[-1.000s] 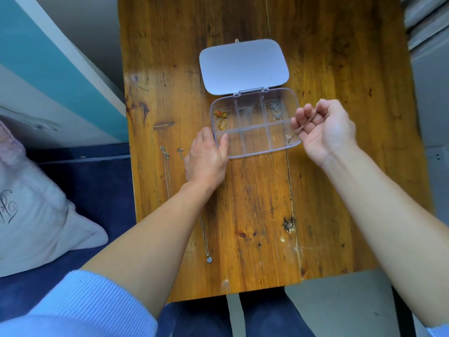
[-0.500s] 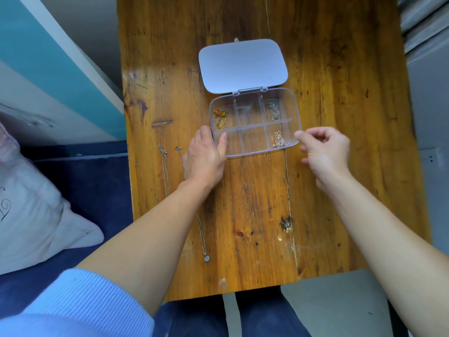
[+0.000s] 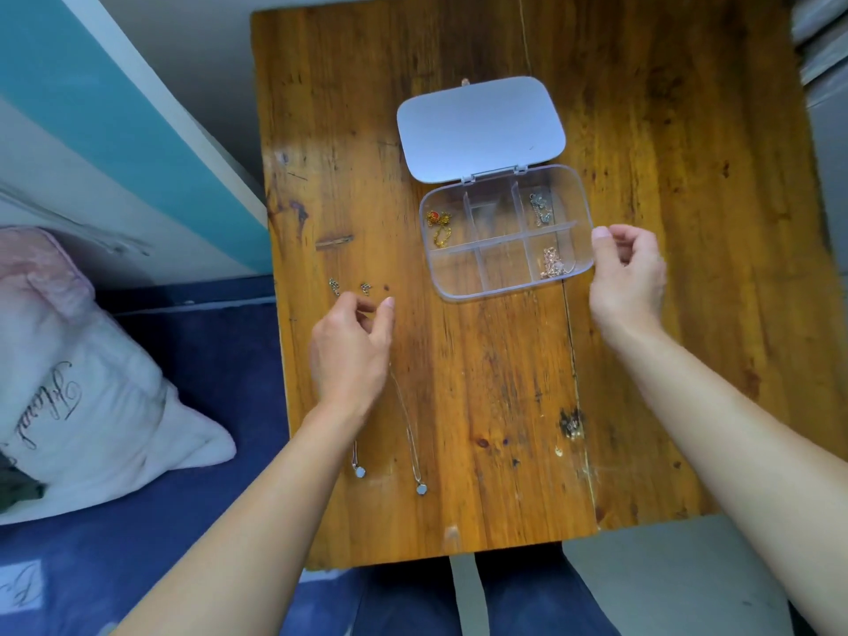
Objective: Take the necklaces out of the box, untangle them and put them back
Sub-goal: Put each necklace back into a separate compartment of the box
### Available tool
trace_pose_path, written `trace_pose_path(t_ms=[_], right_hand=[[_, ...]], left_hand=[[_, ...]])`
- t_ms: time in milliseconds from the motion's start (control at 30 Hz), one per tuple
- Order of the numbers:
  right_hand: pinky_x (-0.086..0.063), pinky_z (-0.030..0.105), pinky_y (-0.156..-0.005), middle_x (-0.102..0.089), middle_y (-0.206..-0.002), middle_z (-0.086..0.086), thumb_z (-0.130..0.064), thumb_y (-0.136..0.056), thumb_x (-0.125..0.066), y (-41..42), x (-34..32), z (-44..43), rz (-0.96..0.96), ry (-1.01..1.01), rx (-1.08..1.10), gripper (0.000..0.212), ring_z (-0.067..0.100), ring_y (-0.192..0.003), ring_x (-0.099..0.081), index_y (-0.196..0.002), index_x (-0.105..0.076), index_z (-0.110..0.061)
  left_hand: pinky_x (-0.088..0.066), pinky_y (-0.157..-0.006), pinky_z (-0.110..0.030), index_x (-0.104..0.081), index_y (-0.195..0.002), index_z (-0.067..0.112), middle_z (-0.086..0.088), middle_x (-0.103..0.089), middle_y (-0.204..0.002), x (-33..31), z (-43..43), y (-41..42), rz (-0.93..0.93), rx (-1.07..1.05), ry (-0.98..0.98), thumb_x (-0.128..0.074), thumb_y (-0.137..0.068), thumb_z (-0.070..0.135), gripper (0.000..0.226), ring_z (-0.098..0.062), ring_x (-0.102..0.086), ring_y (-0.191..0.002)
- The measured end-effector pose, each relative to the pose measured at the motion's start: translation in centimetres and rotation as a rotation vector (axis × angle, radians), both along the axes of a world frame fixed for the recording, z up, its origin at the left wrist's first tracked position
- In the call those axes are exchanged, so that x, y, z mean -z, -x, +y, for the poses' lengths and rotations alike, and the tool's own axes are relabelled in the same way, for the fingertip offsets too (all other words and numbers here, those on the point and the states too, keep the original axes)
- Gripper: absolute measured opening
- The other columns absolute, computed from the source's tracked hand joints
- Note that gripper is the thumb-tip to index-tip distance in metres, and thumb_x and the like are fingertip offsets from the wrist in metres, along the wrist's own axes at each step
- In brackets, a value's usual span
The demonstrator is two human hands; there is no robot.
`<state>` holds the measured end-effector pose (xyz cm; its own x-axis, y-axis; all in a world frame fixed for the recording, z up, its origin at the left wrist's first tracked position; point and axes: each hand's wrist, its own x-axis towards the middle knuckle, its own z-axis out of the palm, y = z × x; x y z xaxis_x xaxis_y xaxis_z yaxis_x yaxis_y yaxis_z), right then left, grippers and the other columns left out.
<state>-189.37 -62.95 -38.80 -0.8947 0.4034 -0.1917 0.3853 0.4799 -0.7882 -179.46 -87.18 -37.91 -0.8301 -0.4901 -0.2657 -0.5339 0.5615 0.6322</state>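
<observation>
The clear compartment box (image 3: 578,250) stands in the middle of the wooden table, its white lid (image 3: 479,128) folded back. Inside it lie a gold and red necklace (image 3: 438,224) at far left, a silver necklace (image 3: 541,208) at far right and a rose-gold necklace (image 3: 553,263) at near right. Two thin silver chains lie on the table to the left, with clasps (image 3: 334,286) at the far end and round pendants (image 3: 421,488) at the near end. My left hand (image 3: 351,355) hovers over these chains, thumb and fingers apart. My right hand (image 3: 628,277) holds nothing, its thumb tip at the box's right rim.
The wooden table (image 3: 688,360) ends close to me and at the left. A white pillow (image 3: 92,383) lies on blue bedding to the left. A teal and white wall panel runs along the far left.
My right hand dropped the rose-gold necklace into the near right compartment, then came to the box's right rim. My left hand left the box's corner and moved left over the chains.
</observation>
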Motion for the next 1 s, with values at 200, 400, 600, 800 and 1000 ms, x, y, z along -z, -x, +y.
trace_pose_path(t_ms=[200,400,600,800,1000], right_hand=[[-0.047,0.046,-0.096,-0.062,-0.122,0.013,-0.023,-0.1,-0.035,-2.8,2.4,-0.9,0.048,-0.038,-0.019,0.038,0.028,-0.113,-0.056,-0.126,-0.057,-0.007],[-0.046,0.044,-0.098,-0.061,-0.123,0.018,-0.022,-0.1,-0.034,-2.9,2.5,-0.3,0.069,-0.119,-0.125,0.04,0.032,-0.113,-0.056,-0.125,-0.057,-0.002],[-0.032,0.017,-0.087,-0.062,-0.121,0.017,-0.023,-0.101,-0.038,-2.5,2.6,-0.3,0.071,-0.135,-0.134,0.037,0.027,-0.113,-0.055,-0.121,-0.062,-0.003],[-0.035,0.018,-0.086,-0.063,-0.12,0.015,-0.021,-0.101,-0.042,-2.4,2.7,0.0,0.081,-0.092,-0.14,0.033,0.016,-0.106,-0.054,-0.12,-0.063,-0.004],[-0.049,0.042,-0.094,-0.066,-0.117,0.011,-0.022,-0.101,-0.042,-1.9,2.5,0.6,-0.004,0.06,-0.07,0.032,0.025,-0.11,-0.059,-0.119,-0.064,-0.009]], left_hand=[[-0.056,-0.069,-0.039,-0.061,-0.069,0.019,0.0,-0.066,-0.071,1.3,0.6,-3.9,-0.405,0.048,0.052,-0.073,-0.08,0.049,0.034,-0.024,-0.064,-0.073],[-0.056,-0.071,-0.039,-0.063,-0.079,0.014,-0.005,-0.068,-0.08,1.9,1.1,-2.6,-0.487,0.211,0.111,-0.062,-0.091,0.029,0.019,-0.03,-0.065,-0.079],[-0.05,-0.066,-0.038,-0.057,-0.077,0.013,-0.003,-0.062,-0.078,0.1,1.2,-2.3,-0.357,0.339,0.087,-0.055,-0.088,0.023,0.015,-0.026,-0.06,-0.075],[-0.042,-0.08,-0.014,-0.052,-0.075,0.012,0.009,-0.057,-0.118,-4.3,1.3,-0.4,0.114,0.299,-0.289,-0.055,-0.086,0.018,0.012,0.003,-0.05,-0.11],[-0.053,-0.092,-0.036,-0.052,-0.08,0.003,-0.007,-0.076,-0.08,-8.3,3.0,5.6,0.302,0.083,-0.77,-0.043,-0.088,0.012,0.016,-0.021,-0.072,-0.092]])
